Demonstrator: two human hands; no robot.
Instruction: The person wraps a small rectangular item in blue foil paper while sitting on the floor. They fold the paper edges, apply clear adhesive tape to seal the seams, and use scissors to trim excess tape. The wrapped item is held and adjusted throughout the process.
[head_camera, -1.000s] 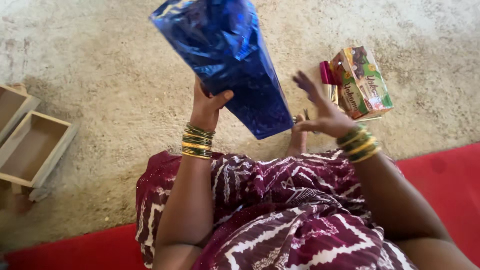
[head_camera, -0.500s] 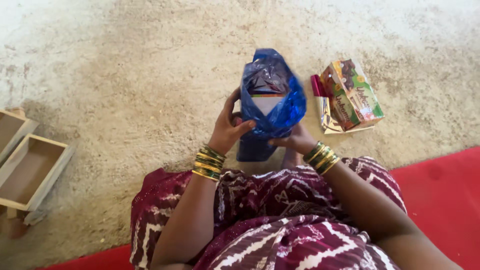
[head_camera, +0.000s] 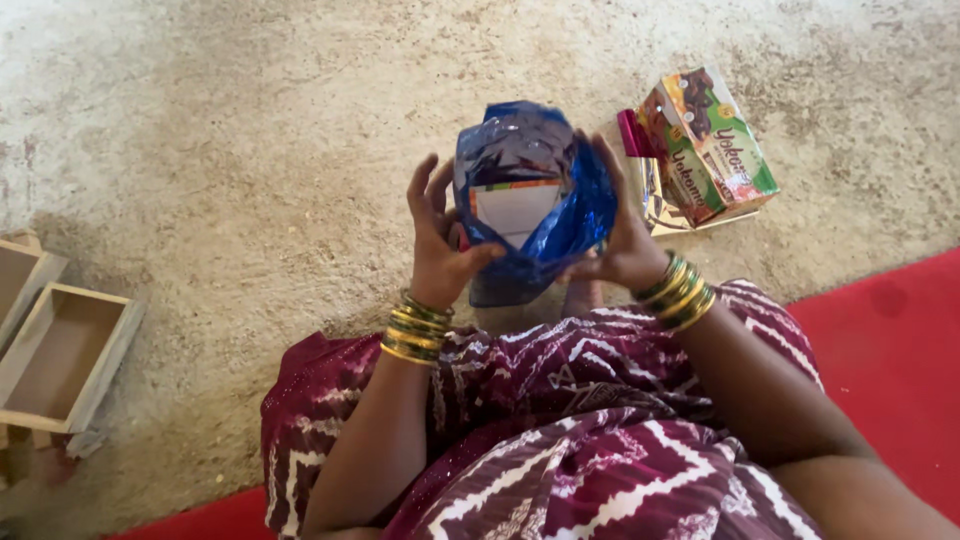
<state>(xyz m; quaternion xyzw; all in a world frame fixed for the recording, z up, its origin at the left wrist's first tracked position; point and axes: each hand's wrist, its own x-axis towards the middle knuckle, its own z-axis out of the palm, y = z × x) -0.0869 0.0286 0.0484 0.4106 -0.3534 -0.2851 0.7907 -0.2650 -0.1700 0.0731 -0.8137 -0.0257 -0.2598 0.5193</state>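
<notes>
Both hands held a shiny blue foil bag (head_camera: 530, 200) upright over the sandy floor (head_camera: 250, 180), just in front of the lap: the left hand (head_camera: 440, 245) clasped one side and the right hand (head_camera: 620, 235) the other, spreading its mouth around a pale box inside. The thin foil looked light, crinkly and slippery, likely best held by its side walls. A colourful carton (head_camera: 710, 140) lay just beside, wooden trays (head_camera: 60, 350) well apart.

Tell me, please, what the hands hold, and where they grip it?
Both hands, left and right, hold a shiny blue gift bag by its opposite sides near the open top.
</notes>
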